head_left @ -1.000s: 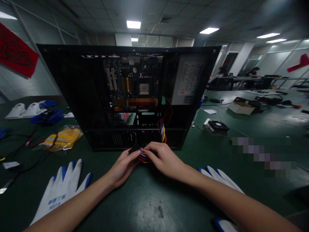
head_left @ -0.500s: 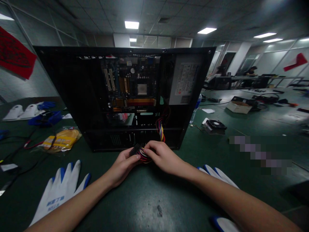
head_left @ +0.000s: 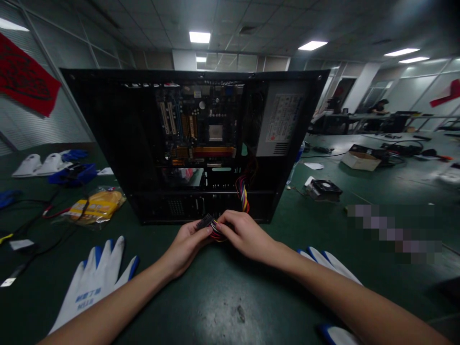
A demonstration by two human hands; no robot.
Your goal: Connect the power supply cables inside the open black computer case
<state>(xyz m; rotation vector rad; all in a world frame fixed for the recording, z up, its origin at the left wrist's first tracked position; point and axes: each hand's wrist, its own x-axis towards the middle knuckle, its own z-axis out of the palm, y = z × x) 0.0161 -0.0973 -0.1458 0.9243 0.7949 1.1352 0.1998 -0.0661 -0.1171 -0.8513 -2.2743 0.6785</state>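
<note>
Counter: a dark green counter (head_left: 201,299) is being lit from above, its surface stretching across the lower frame.
Case: a black computer case (head_left: 108,120) is being shown from its uncovered side, standing at the centre of the frame.
Board: a motherboard (head_left: 201,117) is being framed inside, at the upper centre.
Gloves: a white-and-blue glove (head_left: 97,275) is being partly covered by the left forearm at lower left; a second glove (head_left: 332,263) is being crossed by the right forearm at lower right.
Supply: a grey power supply (head_left: 283,120) is being housed right of the board.
Right hand: at lower centre, wires close behind the connector are being pinched by the fingers of the right hand (head_left: 247,235).
Left hand: the connector is being gripped by the fingers of the left hand (head_left: 187,247), lower centre.
Cable: a multicoloured cable bundle (head_left: 244,197) is being partly hidden by the right hand, below the supply.
Connector: a black connector (head_left: 204,221) is being held tilted at lower centre, in front of the case's bottom edge.
</note>
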